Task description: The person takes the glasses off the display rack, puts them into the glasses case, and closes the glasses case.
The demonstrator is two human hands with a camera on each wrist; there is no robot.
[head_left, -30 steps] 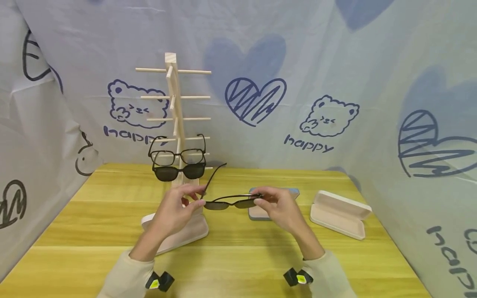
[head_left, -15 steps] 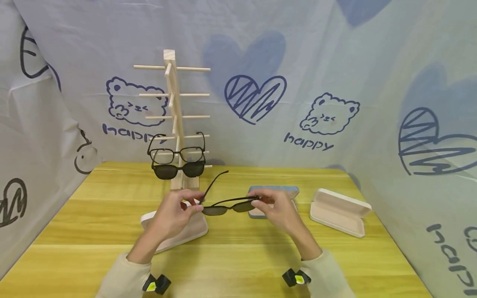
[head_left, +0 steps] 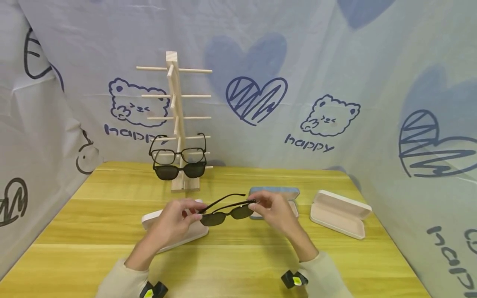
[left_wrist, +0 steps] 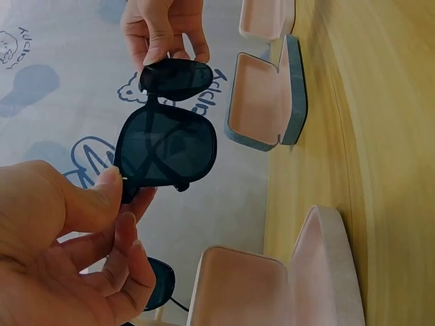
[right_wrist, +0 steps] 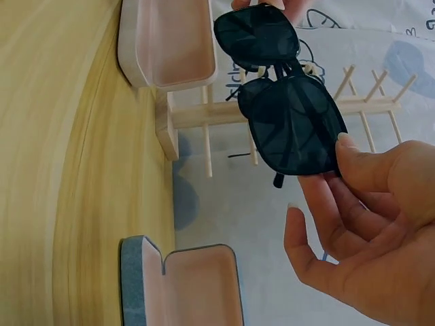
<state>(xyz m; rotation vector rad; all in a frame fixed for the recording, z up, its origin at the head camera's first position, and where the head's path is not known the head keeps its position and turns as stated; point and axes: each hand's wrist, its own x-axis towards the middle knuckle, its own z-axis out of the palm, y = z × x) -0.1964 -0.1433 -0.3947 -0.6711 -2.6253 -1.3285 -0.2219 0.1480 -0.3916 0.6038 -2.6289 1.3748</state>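
A pair of black sunglasses (head_left: 213, 219) with dark lenses is held above the table between both hands. My left hand (head_left: 178, 217) pinches the left end of the frame between thumb and fingers, and my right hand (head_left: 273, 210) pinches the right end. Both temples point away from me, the left one slanting inward across the other. In the left wrist view the lenses of the sunglasses (left_wrist: 170, 146) hang between the two hands. Below my left hand lies an open white glasses case (head_left: 186, 236), partly hidden by that hand. Behind my right hand is an open blue case (head_left: 275, 190).
A wooden display rack (head_left: 179, 103) with several pegs stands at the back left. Clear-lens glasses (head_left: 164, 157) and another pair of sunglasses (head_left: 166, 172) hang low on it. At the right lies an open white case (head_left: 337, 214). A printed cloth (head_left: 253, 54) surrounds the wooden table (head_left: 238, 265).
Both hands have lowered the sunglasses a little and tilted them, left end lower. The left temple has swung inward, from standing out to lying nearly along the other temple.
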